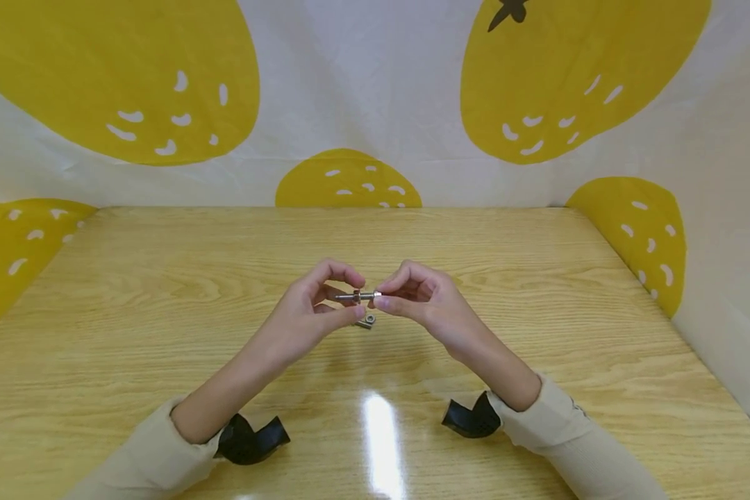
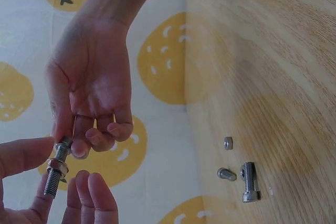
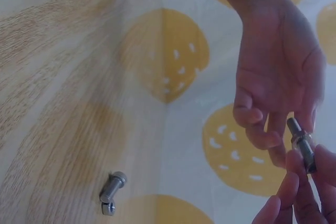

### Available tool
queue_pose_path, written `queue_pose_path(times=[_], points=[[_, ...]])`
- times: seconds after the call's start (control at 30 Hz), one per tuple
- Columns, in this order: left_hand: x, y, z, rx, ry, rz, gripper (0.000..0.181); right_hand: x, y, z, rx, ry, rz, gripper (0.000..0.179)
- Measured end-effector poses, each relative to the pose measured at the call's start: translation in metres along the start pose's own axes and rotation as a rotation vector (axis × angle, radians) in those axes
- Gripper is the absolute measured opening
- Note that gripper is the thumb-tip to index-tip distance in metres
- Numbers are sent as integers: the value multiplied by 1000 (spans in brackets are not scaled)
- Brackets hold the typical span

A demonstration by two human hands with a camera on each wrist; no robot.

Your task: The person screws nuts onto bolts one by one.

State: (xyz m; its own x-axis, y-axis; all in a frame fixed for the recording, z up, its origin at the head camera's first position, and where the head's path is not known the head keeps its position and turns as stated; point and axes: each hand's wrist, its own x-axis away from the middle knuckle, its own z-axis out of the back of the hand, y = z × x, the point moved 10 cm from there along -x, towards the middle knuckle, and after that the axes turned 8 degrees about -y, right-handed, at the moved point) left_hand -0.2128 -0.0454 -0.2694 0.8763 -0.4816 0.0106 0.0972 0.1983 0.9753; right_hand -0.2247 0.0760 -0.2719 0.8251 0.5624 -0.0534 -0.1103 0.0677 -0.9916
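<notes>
- Above the middle of the table (image 1: 487,243), the right hand (image 1: 436,300) had the head end of a metal bolt (image 1: 367,296) pinched between thumb and fingers, with the bolt lying sideways in the air.
- Facing it, the left hand (image 1: 309,304) had its thumb and fingertips around a nut (image 2: 57,167) on the bolt's thread. Couldn't tell if it was actually gripping, honestly; the contact was too small to make out.
- Head cam got the thread end poking out past the nut, but the left thumb covered some of the stuff below.
- Left wrist cam was way better there: a loose nut (image 2: 228,143), a stubby-looking metal piece (image 2: 227,174) and a loose bolt (image 2: 249,183), all near each other.
- Right wrist cam only caught one tabletop bolt (image 3: 112,186) and a tabletop nut (image 3: 108,209) by its end.
- Further out: beige sleeves (image 1: 578,434), black wrist mounts (image 1: 250,441), then white cloth (image 1: 362,83) with yellow prints.
</notes>
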Motion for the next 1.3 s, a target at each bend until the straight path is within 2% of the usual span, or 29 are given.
queue_pose_path(times=[0.1, 0.23, 0.57, 0.73, 0.87, 1.1, 1.2, 1.3], points=[[-1, 0, 2, -25, 12, -6, 32, 0, -1, 0, -4, 0, 0, 11], [-2, -1, 0, -39, -9, -3, 28, 0, -1, 0, -2, 3, 0, 9], [-1, 1, -2, 19, -12, -5, 24, 1, -1, 1, -15, 8, 0, 9], [-2, 1, -2, -31, -9, 1, 31, 1, -1, 1, -12, 6, 4, 10], [-3, -1, -2, -59, -19, 13, 28, 1, -1, 1, -10, 7, 3, 11], [0, 2, -2, -24, -21, -12, 21, 1, -1, 0, -15, 4, 6, 10], [2, 3, -2, 7, -16, -15, 25, 1, 0, 0, -23, 1, 4, 10], [2, 4, 0, -8, 3, -18, 32, 2, 0, 0, -22, 2, 0, 10]])
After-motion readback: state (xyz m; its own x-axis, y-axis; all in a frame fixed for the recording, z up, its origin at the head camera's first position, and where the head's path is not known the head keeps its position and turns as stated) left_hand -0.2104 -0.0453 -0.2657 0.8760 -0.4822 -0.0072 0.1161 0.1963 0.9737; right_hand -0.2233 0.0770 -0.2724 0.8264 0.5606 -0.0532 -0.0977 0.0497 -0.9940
